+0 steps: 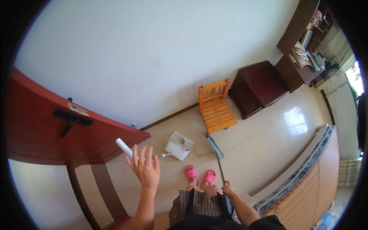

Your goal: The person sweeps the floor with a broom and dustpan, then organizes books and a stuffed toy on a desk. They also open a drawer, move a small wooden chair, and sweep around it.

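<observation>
My left hand [146, 171] is raised with its fingers stretched and spread. Just beyond its fingertips is the thick white handle [124, 148] of a long-handled dustpan; whether my fingers touch it is unclear. The white dustpan [179, 146] stands on the floor with some dark debris in it. My right hand [227, 188] is closed around the thin stick of a broom [219, 165]. The broom's light-blue head [214, 147] rests on the tiles, right of the dustpan and close to a small wooden chair. A smudge of dust lies on the floor between the two.
The orange wooden chair [217, 109] stands against the wall, beside a dark red cabinet [264, 86]. On the left is a red door [42, 126] with a black handle. A bed [306, 188] fills the lower right. Books lie on a desk [303, 73] at the far right.
</observation>
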A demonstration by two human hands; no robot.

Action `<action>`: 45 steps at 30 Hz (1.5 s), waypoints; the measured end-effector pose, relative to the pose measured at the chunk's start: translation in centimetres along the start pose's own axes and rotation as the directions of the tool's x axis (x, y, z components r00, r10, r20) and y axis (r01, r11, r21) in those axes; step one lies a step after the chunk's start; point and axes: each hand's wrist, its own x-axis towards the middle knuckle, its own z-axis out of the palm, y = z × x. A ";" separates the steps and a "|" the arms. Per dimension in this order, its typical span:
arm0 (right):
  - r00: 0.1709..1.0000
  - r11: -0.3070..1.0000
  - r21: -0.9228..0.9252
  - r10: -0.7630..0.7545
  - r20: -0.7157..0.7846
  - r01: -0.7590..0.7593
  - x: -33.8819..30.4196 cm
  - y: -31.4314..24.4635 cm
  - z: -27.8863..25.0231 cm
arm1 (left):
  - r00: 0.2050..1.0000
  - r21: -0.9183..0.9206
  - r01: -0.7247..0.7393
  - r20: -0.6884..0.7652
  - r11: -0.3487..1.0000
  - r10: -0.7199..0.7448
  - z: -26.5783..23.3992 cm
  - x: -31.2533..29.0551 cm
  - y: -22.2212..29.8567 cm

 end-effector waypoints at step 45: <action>0.996 0.961 -0.268 0.053 -0.072 -0.071 -14.1 -10.7 15.0 | 0.739 -0.745 0.666 0.656 0.025 -0.154 3.6 1.2 -19.6</action>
